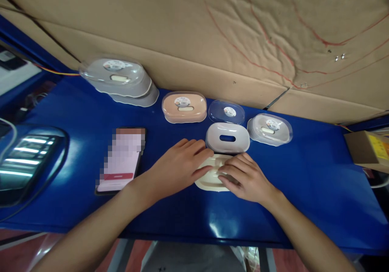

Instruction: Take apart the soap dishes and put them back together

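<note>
A cream oval tray (208,184) with a raised rim lies on the blue table in front of me. My left hand (182,162) reaches over its left end, thumb and forefinger apart, the thumb above the inside. Bent fingers of my right hand (246,176) close round the right end, with thumb and forefinger tips near its middle; the hand hides that end. Just beyond is a white oval piece (212,137) with a slot through its middle. Behind that piece lies a clear oval lid (217,112) with a round label.
A peach oval box (170,110) and a white lidded box (257,132) stand along the back. Stacked boxes (121,85) are at back left. A phone (121,158) and a glossy dark device (21,170) lie leftward. A cardboard box (361,148) sits at right.
</note>
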### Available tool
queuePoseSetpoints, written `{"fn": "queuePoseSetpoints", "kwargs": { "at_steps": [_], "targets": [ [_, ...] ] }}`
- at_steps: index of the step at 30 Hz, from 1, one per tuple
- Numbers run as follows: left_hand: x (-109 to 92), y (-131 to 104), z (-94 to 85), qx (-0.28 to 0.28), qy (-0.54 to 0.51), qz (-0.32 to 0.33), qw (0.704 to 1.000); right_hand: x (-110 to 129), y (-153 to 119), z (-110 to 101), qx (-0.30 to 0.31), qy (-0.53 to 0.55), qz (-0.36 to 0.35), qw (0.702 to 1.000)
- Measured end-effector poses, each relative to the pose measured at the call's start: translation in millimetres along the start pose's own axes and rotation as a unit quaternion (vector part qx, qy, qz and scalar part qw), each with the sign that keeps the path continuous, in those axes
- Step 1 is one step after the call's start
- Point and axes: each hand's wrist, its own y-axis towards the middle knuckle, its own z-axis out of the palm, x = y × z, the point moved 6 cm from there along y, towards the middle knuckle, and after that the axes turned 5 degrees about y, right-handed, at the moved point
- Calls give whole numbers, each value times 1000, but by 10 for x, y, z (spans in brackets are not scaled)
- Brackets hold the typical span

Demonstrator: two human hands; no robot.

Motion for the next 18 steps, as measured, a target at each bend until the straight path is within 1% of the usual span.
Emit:
{"fn": "queuePoseSetpoints", "kwargs": {
  "at_steps": [2,5,7,10,13,16,18],
  "targets": [
    [-3,2,-27,-13,15,0,1000,-4,-12,-22,-12,-6,1,1000],
    [-7,-1,-50,-10,4,0,1000,-55,-41,-91,-46,-31,26,998],
    [-13,-6,-56,3,-24,1,1000,-119,-62,-161,-85,-54,56,993],
    [-36,-24,-9,50,-66,5,997,-227,-76,-234,-127,-95,101,982],
    [-50,-53,84,97,-87,1,991,-327,-60,-216,-117,-119,128,978],
    [-37,-73,153,114,-88,-14,989,-399,-47,-157,-84,-125,143,978],
    [-18,-75,169,119,-85,-25,989,-413,-46,-127,-66,-129,141,979]
  ]
}}
